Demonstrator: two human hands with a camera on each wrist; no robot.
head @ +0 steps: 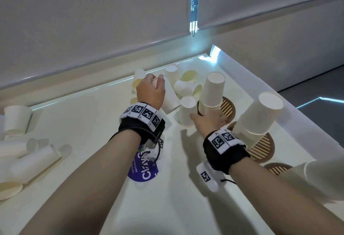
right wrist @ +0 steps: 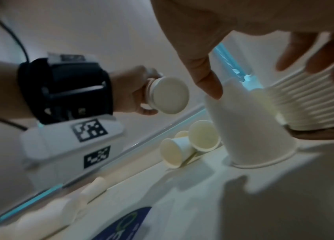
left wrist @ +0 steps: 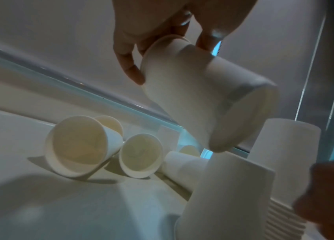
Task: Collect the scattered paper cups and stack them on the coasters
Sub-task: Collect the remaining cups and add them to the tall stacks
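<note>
My left hand point(head: 151, 90) pinches the rim of a white paper cup point(head: 169, 98) that hangs tilted above the table; the left wrist view shows this cup point(left wrist: 203, 100) base-down under my left hand point(left wrist: 162, 48). On the far wooden coaster point(head: 228, 107) stands a tall upside-down cup stack point(head: 212, 93). My right hand point(head: 210, 120) is at its foot, fingers point(right wrist: 326, 53) curled on the stack's ribbed rims point(right wrist: 316, 99), thumb by a single upside-down cup point(head: 188, 112). A second stack point(head: 260, 115) stands on the middle coaster point(head: 262, 149).
Several loose cups point(head: 186, 84) lie on their sides at the back of the table, and more point(head: 28, 156) at the left edge. A third coaster point(head: 277, 167) lies near right, beside a blurred cup stack point(head: 323, 179). A purple sticker point(head: 143, 171) is under my left forearm.
</note>
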